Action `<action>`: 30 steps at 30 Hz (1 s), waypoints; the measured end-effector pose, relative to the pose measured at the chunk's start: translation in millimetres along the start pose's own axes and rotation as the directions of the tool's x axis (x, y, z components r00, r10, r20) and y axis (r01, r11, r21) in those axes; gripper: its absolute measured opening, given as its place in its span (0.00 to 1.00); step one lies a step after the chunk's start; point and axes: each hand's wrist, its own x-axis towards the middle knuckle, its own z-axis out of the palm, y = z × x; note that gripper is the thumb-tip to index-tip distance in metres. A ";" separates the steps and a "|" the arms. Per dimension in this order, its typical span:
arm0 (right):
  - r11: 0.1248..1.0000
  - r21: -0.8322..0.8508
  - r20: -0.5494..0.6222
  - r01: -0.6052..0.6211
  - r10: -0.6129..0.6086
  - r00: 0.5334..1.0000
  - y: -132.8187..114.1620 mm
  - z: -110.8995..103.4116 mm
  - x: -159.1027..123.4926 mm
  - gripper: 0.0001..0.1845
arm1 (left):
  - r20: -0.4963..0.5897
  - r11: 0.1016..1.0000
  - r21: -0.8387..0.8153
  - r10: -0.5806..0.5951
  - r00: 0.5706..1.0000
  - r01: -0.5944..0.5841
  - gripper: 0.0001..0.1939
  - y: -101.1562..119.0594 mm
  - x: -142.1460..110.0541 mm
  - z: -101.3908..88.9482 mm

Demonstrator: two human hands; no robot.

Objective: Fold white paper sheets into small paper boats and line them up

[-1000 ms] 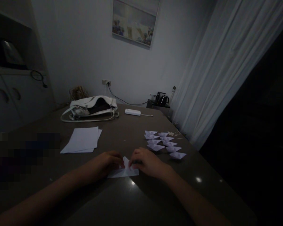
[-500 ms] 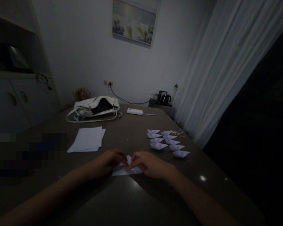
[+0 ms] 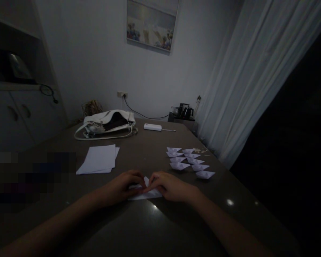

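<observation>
Both the left hand (image 3: 123,186) and right hand (image 3: 169,185) pinch the half-folded paper (image 3: 146,192) mid-crease; next, likely firm, even pressing along the fold.

matt paper piece (image 3: 147,193), glossy smooth table (image 3: 149,228)

Dark table (image 3: 155,228) bears paper sheets (image 3: 98,159), folded boats (image 3: 188,162), handbag (image 3: 107,123).
</observation>
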 end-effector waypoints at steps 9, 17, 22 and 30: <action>1.000 0.003 -0.001 -0.015 0.015 1.000 -0.7 0.0 1.2 0.27 | -0.034 0.999 -0.043 -0.032 0.999 0.030 0.08 -0.3 1.6 3.3; 1.000 0.000 0.000 -0.028 0.028 1.000 0.9 1.5 1.9 0.28 | -0.032 0.999 -0.035 -0.038 0.999 0.037 0.07 -2.9 3.0 5.6; 0.999 -0.029 -0.021 -0.046 0.045 0.999 0.2 1.6 0.6 0.31 | -0.027 0.998 -0.033 -0.046 0.999 0.045 0.07 -3.4 3.0 5.2; 0.990 -0.083 -0.039 -0.116 0.113 0.993 -2.6 -3.8 -3.1 0.28 | -0.025 0.998 -0.040 -0.049 0.998 0.048 0.08 -1.2 3.1 4.5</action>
